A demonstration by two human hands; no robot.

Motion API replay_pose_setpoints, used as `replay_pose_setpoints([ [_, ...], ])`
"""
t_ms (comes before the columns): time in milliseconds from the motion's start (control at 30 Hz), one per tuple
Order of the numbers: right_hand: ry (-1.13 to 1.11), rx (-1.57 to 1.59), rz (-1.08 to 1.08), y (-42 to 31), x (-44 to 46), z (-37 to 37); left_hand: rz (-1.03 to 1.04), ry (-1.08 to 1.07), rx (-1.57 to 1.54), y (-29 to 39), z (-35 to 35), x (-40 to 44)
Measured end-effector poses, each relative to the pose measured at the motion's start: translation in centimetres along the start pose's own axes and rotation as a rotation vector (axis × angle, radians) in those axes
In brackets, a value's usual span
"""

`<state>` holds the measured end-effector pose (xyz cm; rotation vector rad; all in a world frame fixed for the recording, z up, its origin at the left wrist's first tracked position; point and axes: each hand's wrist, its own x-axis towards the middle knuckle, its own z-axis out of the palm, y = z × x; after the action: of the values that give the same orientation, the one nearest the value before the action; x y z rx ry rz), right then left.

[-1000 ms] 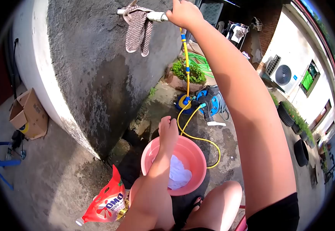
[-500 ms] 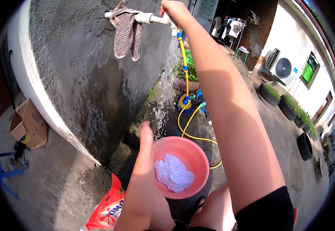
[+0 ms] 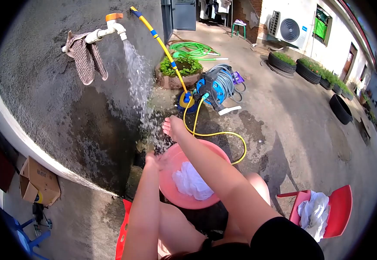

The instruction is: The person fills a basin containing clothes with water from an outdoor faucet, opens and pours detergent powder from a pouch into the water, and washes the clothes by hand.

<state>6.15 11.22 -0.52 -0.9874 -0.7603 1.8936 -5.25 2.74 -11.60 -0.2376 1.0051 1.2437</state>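
Note:
Water (image 3: pixel 138 78) pours from a white tap (image 3: pixel 110 30) with an orange handle on the wall. My right hand (image 3: pixel 174 128) is beside the lower part of the stream, holding nothing, its fingers loosely bent and apart from the tap. Lower down, my left hand (image 3: pixel 153 160) is over the left rim of a pink basin (image 3: pixel 166 184), in the splashing water; its fingers are blurred. A wet white cloth (image 3: pixel 192 181) lies crumpled in the basin, and neither hand touches it.
A knitted cloth (image 3: pixel 84 58) hangs over the tap's pipe. Beyond the basin are a yellow hose (image 3: pixel 236 134), a hose reel (image 3: pixel 216 84) and a planter (image 3: pixel 180 78). At right stands a red chair (image 3: pixel 341 210) with white cloth. A cardboard box (image 3: pixel 41 182) sits left.
My right hand has let go of the tap and come down beside the stream. My left hand has moved lower, to the basin's rim. The view has shifted right.

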Motion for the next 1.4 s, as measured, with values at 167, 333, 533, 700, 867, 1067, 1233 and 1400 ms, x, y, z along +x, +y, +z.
replay_pose_setpoints([
  [167, 0.02, 0.42, 0.265, 8.6, -0.4, -3.0, -0.057, 0.016, -0.095, -0.4, 0.4, -1.6],
  [333, 0.107, 0.388, 0.268, 15.3, -3.8, -7.4, -0.172, 0.063, -0.053, -0.9, 0.4, -3.6],
  [533, 0.237, -0.272, 0.287, 20.7, -8.8, -19.7, -0.117, 0.187, 0.071, -2.1, 1.0, -6.2],
  [700, 0.846, -0.72, 0.341, 23.1, -11.4, -26.5, -0.036, 0.203, 0.007, -3.1, 1.4, -8.1],
  [867, 0.361, -0.88, 0.571, 23.2, -9.1, -30.9, 0.048, 0.222, -0.005, -3.1, 1.3, -9.3],
  [1067, 1.194, -0.475, 0.587, 20.4, -13.9, -27.0, 0.084, 0.237, -0.048, -2.7, -0.4, -9.3],
  [1233, 1.101, -0.005, 0.633, 21.3, -12.7, -28.4, 0.108, 0.227, -0.041, -3.3, 0.2, -10.6],
  [1400, 0.805, -0.289, 0.529, 25.7, -11.9, -30.3, 0.129, 0.213, -0.037, -4.0, 1.1, -11.1],
])
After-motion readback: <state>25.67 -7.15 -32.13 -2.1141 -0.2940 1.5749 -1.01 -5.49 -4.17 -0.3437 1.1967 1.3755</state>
